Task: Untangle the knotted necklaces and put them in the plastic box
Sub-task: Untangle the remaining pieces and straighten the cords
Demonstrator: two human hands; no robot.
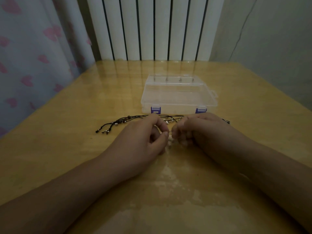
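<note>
Your left hand (145, 137) and right hand (200, 130) meet at the middle of the wooden table (67, 149), fingertips almost touching. Both are curled tight, each pinching a thin strand of the knotted necklaces (166, 132) between thumb and forefinger (the strand itself is fine and hard to follow in the dim light). A pale bead cluster (169, 140) hangs just under the pinch point. Black cord ends (114, 123) with small beads trail out to the left on the table, and a silver clasp (168, 121) lies just beyond your knuckles. The plastic box (179, 94), clear with purple latches, sits lid down just behind the cords, apart from your hands. Behind the table: a white radiator (152, 27) and a heart-print curtain (33, 48).
</note>
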